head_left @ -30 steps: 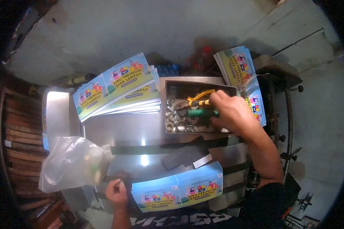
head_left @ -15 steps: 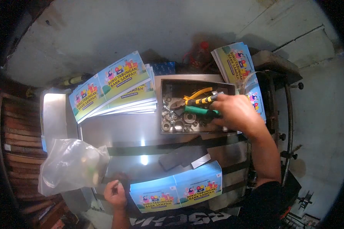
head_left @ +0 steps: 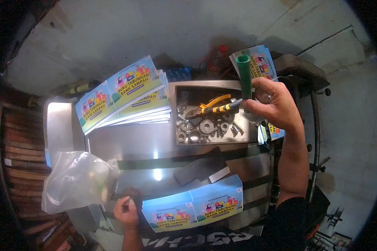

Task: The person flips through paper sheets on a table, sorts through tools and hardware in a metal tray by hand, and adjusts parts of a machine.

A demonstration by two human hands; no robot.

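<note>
A green tube [head_left: 244,75] is pinched between the thumb and fingers of my right hand [head_left: 272,100], upright above the right end of the parts tray [head_left: 213,143]. Pliers with yellow and black handles [head_left: 215,108] lie in the tray among metal rings, nuts and bolts [head_left: 206,126]. My left hand [head_left: 127,211] is low at the left of the near booklet stack [head_left: 193,209], its fingers curled together. Whatever its fingertips may hold is too small to name.
Fanned booklets [head_left: 125,94] lie at the back left, and more booklets [head_left: 262,58] at the back right. A clear plastic bag [head_left: 77,182] sits at the left. A dark block [head_left: 201,169] lies between tray and near stack. Metal bars [head_left: 316,134] stand at the right.
The green tube has come up out of the tray in my right hand and turned upright. More metal parts now show where it lay. My left hand has hardly moved.
</note>
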